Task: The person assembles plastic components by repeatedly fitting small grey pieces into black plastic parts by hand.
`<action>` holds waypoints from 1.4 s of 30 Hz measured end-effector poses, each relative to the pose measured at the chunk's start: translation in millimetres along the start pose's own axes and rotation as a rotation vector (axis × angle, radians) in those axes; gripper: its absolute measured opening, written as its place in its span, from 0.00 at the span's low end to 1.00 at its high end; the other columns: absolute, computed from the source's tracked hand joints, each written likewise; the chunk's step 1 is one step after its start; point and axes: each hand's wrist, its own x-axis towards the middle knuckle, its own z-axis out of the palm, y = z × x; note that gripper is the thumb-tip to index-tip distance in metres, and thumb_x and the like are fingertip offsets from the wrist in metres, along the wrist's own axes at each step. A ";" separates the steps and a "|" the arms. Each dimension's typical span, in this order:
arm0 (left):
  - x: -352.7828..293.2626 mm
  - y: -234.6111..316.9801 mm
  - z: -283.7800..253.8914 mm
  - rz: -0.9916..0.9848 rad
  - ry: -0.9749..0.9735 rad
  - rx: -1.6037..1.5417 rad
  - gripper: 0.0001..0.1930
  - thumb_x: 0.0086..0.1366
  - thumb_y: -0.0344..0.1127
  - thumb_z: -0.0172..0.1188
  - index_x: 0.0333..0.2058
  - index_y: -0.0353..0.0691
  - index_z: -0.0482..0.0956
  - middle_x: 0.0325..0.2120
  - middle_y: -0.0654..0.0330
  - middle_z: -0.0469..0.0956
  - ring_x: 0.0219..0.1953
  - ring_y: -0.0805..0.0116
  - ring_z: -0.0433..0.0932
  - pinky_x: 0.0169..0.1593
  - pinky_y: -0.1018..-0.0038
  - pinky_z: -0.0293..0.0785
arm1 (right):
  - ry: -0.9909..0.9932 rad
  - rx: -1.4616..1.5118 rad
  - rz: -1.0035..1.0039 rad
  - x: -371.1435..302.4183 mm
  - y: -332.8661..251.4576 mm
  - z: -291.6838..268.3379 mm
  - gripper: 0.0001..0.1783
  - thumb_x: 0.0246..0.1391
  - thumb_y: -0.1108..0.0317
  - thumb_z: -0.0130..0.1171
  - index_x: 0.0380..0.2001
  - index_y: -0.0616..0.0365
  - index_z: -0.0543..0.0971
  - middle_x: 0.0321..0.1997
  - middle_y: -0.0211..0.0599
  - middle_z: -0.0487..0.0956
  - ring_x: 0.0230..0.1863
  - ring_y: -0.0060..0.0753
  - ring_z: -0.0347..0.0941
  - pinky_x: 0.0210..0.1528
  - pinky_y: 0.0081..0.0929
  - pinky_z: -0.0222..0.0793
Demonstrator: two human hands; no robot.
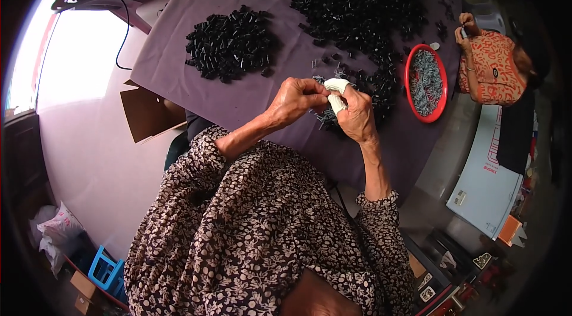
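Seen from above, a person's left hand and right hand meet over a purple-covered counter, each grip pinching the same small part, hidden between white-taped fingertips, just left of a red bowl holding grey metal pieces. Judging by the piles, much is left: a large loose heap of black parts spreads beyond the red bowl, while a smaller, tidier pile of black parts sits well left of it. Right of the bowl, another person's hands work too.
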 end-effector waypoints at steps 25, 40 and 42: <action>20.7 11.7 -32.9 0.079 0.131 -0.434 0.06 0.57 0.30 0.57 0.33 0.35 0.74 0.26 0.62 0.75 0.27 0.74 0.74 0.35 0.78 0.72 | 0.061 0.341 0.307 60.6 65.1 12.8 0.06 0.46 0.73 0.56 0.30 0.62 0.74 0.25 0.36 0.75 0.26 0.30 0.72 0.28 0.24 0.68; 29.3 78.6 22.1 0.247 -0.023 -0.478 0.06 0.59 0.28 0.54 0.35 0.34 0.73 0.26 0.59 0.76 0.29 0.71 0.74 0.37 0.76 0.72 | 0.360 0.889 0.063 47.0 8.4 -51.0 0.12 0.42 0.80 0.59 0.35 0.61 0.76 0.35 0.32 0.78 0.36 0.20 0.72 0.43 0.17 0.67; 29.4 83.4 24.8 0.274 -0.027 -0.472 0.06 0.59 0.28 0.54 0.35 0.34 0.73 0.26 0.59 0.76 0.29 0.72 0.74 0.37 0.76 0.72 | 0.359 0.871 0.028 49.5 5.7 -56.4 0.12 0.42 0.81 0.58 0.35 0.62 0.76 0.35 0.32 0.77 0.36 0.21 0.72 0.44 0.18 0.67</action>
